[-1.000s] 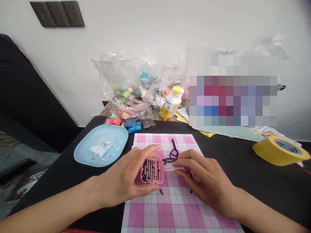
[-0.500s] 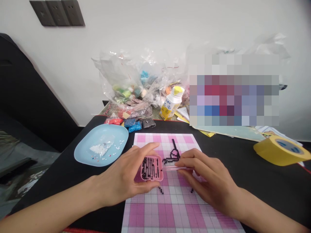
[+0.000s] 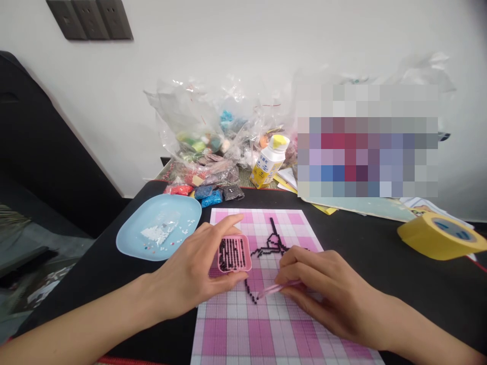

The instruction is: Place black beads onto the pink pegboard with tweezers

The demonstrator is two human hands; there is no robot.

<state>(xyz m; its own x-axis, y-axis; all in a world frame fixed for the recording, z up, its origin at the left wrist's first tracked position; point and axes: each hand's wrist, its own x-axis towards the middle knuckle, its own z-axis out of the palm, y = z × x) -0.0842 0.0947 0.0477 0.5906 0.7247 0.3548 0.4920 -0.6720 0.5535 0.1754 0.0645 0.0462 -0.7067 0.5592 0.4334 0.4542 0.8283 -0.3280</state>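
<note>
Between the thumb and fingers of my left hand (image 3: 198, 263) is a small pink tray (image 3: 246, 253) with black beads in grooved rows. My right hand (image 3: 323, 289) pinches pink tweezers (image 3: 271, 289), their tips pointing left at the lower end of a curved line of black beads (image 3: 249, 291). Under both hands lies a pink and white checked pegboard (image 3: 228, 334). Farther up the board, black beads form a branching outline (image 3: 273, 238). Whether a bead sits in the tweezer tips is too small to tell.
A blue plate (image 3: 129, 238) with a bag of white beads stands at the left. Behind the board are bead packets (image 3: 211, 198), plastic bags (image 3: 175, 116) and a yellow and white bottle (image 3: 269, 162). A yellow tape roll (image 3: 422, 237) lies at the right.
The tweezers have moved from beside the tray down and toward me, to the bead line on the board. My left hand and the tray have shifted slightly up and left, uncovering more of that line.
</note>
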